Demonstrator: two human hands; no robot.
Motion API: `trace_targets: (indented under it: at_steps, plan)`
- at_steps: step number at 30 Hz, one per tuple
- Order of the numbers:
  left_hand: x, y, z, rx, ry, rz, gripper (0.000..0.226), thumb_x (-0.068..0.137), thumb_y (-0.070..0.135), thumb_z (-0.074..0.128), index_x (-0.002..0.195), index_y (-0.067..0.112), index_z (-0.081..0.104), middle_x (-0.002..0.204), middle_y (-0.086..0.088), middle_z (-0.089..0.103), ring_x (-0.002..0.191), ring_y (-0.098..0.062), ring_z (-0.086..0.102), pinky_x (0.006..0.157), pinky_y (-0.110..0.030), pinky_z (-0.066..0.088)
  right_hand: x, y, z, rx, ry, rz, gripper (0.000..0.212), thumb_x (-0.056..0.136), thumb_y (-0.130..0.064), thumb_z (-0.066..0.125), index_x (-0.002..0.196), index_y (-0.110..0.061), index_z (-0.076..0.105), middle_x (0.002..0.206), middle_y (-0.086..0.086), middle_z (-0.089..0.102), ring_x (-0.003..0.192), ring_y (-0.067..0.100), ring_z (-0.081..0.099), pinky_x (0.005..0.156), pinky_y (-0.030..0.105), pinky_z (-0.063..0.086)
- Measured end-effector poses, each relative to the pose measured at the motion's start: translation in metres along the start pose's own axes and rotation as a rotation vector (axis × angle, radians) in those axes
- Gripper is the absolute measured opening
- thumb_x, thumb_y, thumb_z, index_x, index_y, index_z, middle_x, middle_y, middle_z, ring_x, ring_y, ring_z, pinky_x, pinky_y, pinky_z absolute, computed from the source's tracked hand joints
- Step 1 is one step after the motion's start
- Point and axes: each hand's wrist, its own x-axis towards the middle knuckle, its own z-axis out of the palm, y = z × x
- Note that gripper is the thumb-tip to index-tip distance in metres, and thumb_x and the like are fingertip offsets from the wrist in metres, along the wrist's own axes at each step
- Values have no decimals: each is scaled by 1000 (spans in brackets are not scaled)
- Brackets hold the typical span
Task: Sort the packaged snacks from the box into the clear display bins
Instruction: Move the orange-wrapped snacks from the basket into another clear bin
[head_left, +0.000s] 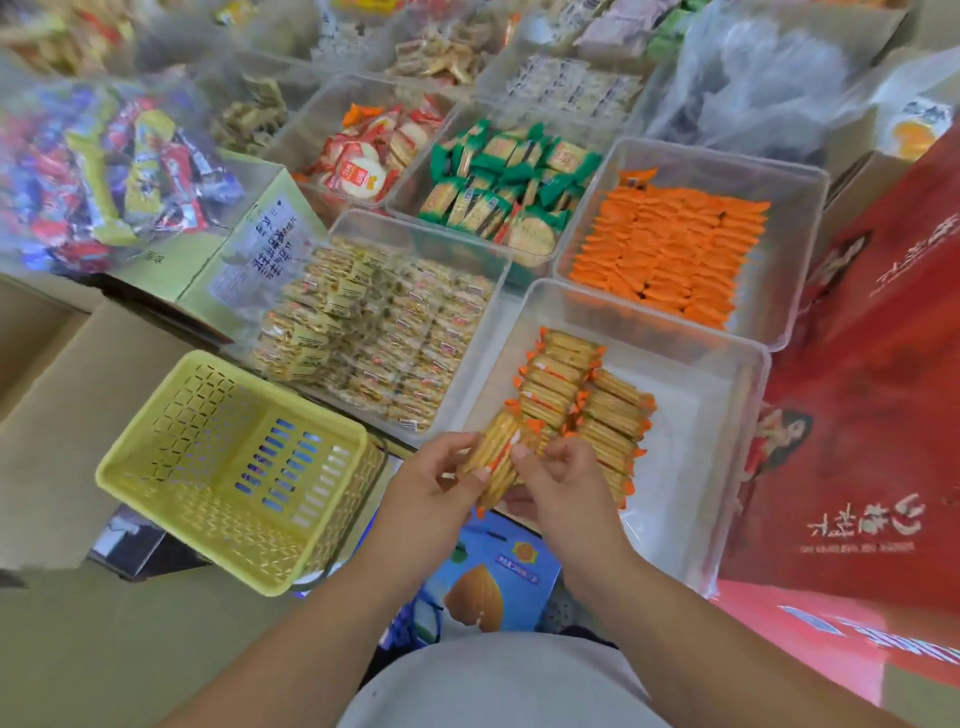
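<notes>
Near-left corner of the nearest clear bin (691, 467): left hand (436, 483) and right hand (561, 483) both pinch a small stack of cracker packets (496, 452) with orange ends, fingers clamped on its sides. Packet count in the stack: cannot tell.

Clear bins in focus: 5; those behind are blurred.
- Nearest bin: same cracker packs (587, 395) standing on edge in 2 rows against the left side; right half of the floor is bare.
- Bin behind it (789, 218): orange packets (670, 249), tightly rowed.
- Bin to its left (426, 234): pale yellow packets (374, 332), nearly full.
- Bin (574, 234): green-ended packets (493, 176), loose.
- Bin (311, 119): round red-and-white packs (363, 156).

1 yellow slotted basket (234, 467) sits left of the hands. 1 red carton (857, 415) stands at right.
</notes>
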Motion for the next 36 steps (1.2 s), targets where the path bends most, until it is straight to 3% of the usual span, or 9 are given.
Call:
trace_targets:
  at_steps: [4, 9, 12, 16, 19, 23, 27, 33, 36]
  plan:
    - [12, -1, 5, 26, -23, 8, 36, 95, 17, 72, 99, 51, 65, 99, 8, 75, 86, -19, 73, 79, -46, 61, 4, -2, -2, 1, 26, 20, 29, 94, -39, 69, 95, -12, 58, 83, 6, 75, 78, 24, 75, 76, 38, 62]
    - [27, -1, 16, 96, -126, 88, 39, 88, 28, 81, 117, 47, 65, 105, 26, 70, 94, -5, 70, 74, -17, 55, 10, -4, -3, 72, 56, 93, 37, 85, -42, 79, 109, -27, 56, 94, -3, 76, 86, 14, 75, 80, 41, 62]
    - [39, 0, 21, 238, -311, 135, 65, 85, 22, 82, 141, 44, 57, 126, 28, 64, 117, -2, 63, 96, -26, 55, 23, -1, -8, 99, 152, 159, 36, 87, -33, 77, 114, -29, 54, 102, -1, 74, 82, 15, 76, 71, 49, 63]
    - [64, -3, 14, 586, -386, 285, 79, 90, 41, 76, 158, 33, 37, 162, 9, 37, 150, -10, 32, 122, -40, 32, 53, -1, -26, 90, 213, 100, 44, 80, -30, 75, 120, -27, 55, 103, -1, 75, 84, 19, 75, 61, 37, 59]
    - [76, -11, 10, 842, -236, 319, 86, 91, 49, 71, 161, 25, 28, 168, -3, 23, 153, -25, 22, 123, -41, 23, 85, -10, -55, -213, 380, -51, 44, 79, -33, 76, 116, -26, 54, 102, -6, 72, 94, 19, 71, 79, 38, 56]
    - [84, -28, 22, 1103, -169, 395, 103, 87, 68, 61, 164, 22, 10, 172, -7, 3, 153, -32, 11, 124, -48, 17, 119, -27, -103, -836, 631, -177, 40, 81, -30, 75, 117, -23, 56, 88, -2, 62, 90, 27, 66, 71, 30, 44]
    - [96, -43, 21, 1117, -155, 360, 118, 85, 76, 55, 162, 16, -12, 172, -9, -12, 157, -31, -2, 127, -45, 4, 138, -36, -118, -1183, 635, -173, 45, 76, -17, 73, 119, -20, 58, 99, 8, 65, 108, 34, 58, 99, 41, 48]
    - [101, -56, 13, 1132, -147, 408, 124, 86, 80, 48, 154, 9, -28, 173, -11, -1, 157, -29, 8, 126, -44, 7, 157, -25, -109, -1276, 520, -99, 49, 83, 1, 60, 128, -19, 57, 126, 11, 55, 120, 36, 45, 88, 44, 48]
    - [99, -56, 13, 1128, -125, 428, 122, 84, 76, 56, 161, 5, -6, 170, -14, 17, 154, -33, 24, 124, -48, 19, 164, -19, -109, -1298, 522, -84, 51, 86, 1, 56, 130, -25, 60, 129, 8, 51, 122, 34, 42, 85, 43, 48]
